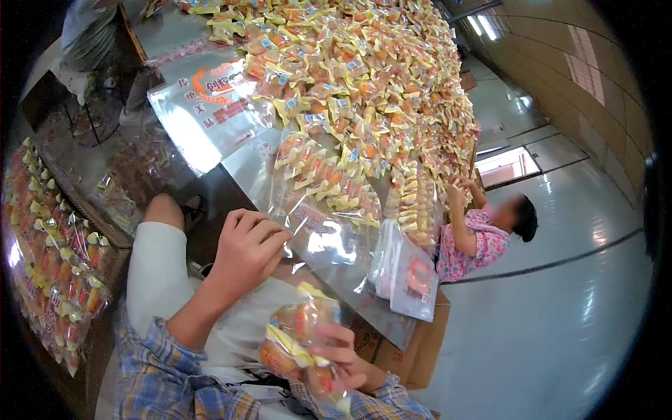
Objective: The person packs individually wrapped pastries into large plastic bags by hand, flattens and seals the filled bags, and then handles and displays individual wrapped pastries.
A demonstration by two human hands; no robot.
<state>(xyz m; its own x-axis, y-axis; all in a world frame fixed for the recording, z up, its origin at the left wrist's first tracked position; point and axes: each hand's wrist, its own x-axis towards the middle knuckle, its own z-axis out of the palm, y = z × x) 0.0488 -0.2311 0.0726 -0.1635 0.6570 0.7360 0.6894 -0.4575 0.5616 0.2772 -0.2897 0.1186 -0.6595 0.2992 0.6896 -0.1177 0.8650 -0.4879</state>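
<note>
Wrapped buns: a small bunch in clear film with yellow ends, the wrapped buns (297, 329) were held above the person's lap, just off the near edge of the table (168, 31).
Right hand: the right hand (341, 352) had its fingers closed round the side of the bunch, gripping it; the packets were somewhat blurred.
Left hand: the left hand (245, 255) stood raised near the table edge, fingers loosely bent and back upward; whether they held anything could not be told.
Part-filled bag: beyond the left hand, the clear bag (329, 182) lay flat on the table, packets lined in rows inside its far part, printed film toward the edge.
Flat bags, near: a stack of printed bags (406, 276) lay at the table's right corner, above a cardboard box (437, 332).
Flat bags, far: further printed bags (210, 105) lay at the left edge.
Pile: a broad heap of packets (378, 77) covered most of the table.
Packed stock: at the person's left, a carton (115, 238) held filled bags (56, 266).
Co-worker: a person in a pink patterned shirt (465, 245) had both hands at the heap's right side.
</note>
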